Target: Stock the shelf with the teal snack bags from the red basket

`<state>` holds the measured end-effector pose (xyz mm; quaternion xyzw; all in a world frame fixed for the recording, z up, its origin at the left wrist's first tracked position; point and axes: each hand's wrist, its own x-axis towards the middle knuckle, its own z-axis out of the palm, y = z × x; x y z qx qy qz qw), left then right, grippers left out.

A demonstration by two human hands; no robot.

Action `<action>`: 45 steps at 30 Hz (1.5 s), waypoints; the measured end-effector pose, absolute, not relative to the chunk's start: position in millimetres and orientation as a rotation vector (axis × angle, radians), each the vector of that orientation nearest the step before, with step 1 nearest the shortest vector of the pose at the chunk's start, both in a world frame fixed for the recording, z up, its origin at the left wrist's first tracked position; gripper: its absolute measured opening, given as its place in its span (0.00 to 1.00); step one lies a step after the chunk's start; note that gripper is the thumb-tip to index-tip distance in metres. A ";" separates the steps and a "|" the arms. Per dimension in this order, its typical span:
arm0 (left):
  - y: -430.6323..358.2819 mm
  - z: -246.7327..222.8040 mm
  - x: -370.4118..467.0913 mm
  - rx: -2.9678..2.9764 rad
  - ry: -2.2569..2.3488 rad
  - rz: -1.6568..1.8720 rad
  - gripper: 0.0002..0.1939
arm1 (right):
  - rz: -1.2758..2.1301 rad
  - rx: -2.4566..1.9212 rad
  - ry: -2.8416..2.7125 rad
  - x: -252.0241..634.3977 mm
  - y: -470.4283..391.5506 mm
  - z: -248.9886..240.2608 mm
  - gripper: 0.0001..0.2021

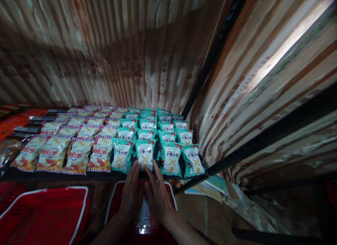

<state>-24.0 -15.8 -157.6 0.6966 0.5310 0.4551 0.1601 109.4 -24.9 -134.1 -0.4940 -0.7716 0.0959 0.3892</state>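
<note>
Small teal-and-white snack bags stand in rows on a black shelf. At the front, one teal snack bag stands upright between my two hands. My left hand has its fingers stretched out, with the tips at the bag's lower left corner. On the other side, my right hand reaches to the lower right corner, fingers extended and slightly apart. Both sets of fingertips appear to touch the bag. Another teal bag is just right of my right fingertips.
Cream-and-orange snack bags fill rows to the left, with dark packets beyond. A red basket with a white handle sits below left; another red basket lies under my hands. A black post slants at right.
</note>
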 end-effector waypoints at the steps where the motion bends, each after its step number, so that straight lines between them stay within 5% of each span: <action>1: -15.7 -157.6 -23.9 1.990 1.516 1.297 0.27 | 0.248 -1.257 -1.958 109.7 -25.1 -133.8 0.25; 45: -17.9 -155.6 -20.7 2.098 1.494 1.315 0.28 | 0.262 -1.288 -1.960 109.4 -22.2 -141.6 0.23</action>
